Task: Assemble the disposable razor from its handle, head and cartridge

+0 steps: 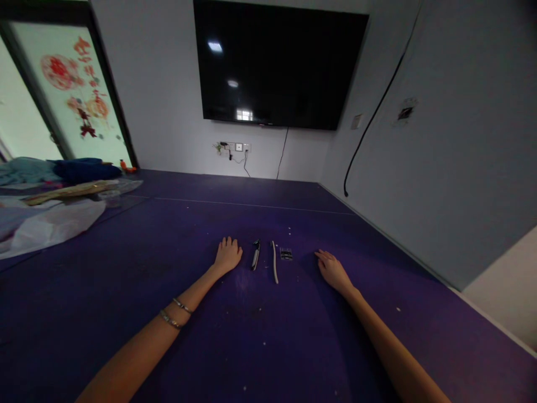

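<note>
My left hand lies palm down on the purple surface, fingers stretched out and holding nothing. Just right of it is a slim black-and-silver tool, too small to name surely. Beside that lies a thin, slightly curved white stick-like piece with a darker upper end. A small flat item with dark and clear parts sits to the right of the stick. Farther right, my right hand also rests flat, empty, its fingers extended toward these things without touching them.
At the left are crumpled white plastic, a clear cup and a heap of blue cloth. A black cable hangs along the right wall. Ahead, a television hangs above wall sockets.
</note>
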`<state>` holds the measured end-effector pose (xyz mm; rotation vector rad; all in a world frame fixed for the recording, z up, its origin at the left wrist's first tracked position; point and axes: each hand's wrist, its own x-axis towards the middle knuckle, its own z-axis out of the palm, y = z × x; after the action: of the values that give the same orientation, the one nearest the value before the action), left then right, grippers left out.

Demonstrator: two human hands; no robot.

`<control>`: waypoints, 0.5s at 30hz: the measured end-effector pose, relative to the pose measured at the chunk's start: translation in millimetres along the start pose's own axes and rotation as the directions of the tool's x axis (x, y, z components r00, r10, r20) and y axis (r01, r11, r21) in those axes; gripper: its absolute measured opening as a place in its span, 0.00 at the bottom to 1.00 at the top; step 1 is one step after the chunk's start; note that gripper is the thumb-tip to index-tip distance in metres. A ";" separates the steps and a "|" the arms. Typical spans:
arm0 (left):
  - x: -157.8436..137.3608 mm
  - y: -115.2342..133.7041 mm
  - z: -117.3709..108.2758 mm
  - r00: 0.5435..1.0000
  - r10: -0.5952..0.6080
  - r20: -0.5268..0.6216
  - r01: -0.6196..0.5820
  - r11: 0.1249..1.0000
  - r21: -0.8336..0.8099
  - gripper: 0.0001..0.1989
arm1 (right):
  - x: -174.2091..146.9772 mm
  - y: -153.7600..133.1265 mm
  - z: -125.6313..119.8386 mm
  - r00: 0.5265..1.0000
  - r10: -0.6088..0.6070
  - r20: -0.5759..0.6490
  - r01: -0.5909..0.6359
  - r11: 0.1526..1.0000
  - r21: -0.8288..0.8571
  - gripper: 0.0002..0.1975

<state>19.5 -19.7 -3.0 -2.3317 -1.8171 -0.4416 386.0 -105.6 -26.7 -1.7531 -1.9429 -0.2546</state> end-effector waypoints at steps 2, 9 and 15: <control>0.1 0.8 -0.6 1.000 -0.006 -0.001 0.006 1.000 -0.016 0.22 | -0.1 -0.2 0.0 1.000 0.003 -0.002 -0.003 1.000 -0.001 0.20; 0.2 2.8 -16.6 0.995 -0.023 -0.092 0.013 0.994 -0.106 0.18 | -0.9 -3.5 -2.9 1.000 0.008 -0.009 -0.008 1.000 -0.015 0.19; -2.4 24.2 -39.9 0.995 0.095 -0.023 -0.098 0.980 -0.173 0.13 | -0.3 -6.1 -4.6 1.000 0.020 -0.006 -0.020 1.000 0.000 0.19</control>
<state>36.9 -39.9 35.4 -2.5097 -1.7128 -0.6248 381.2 -108.9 -21.7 -1.7687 -1.9205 -0.2519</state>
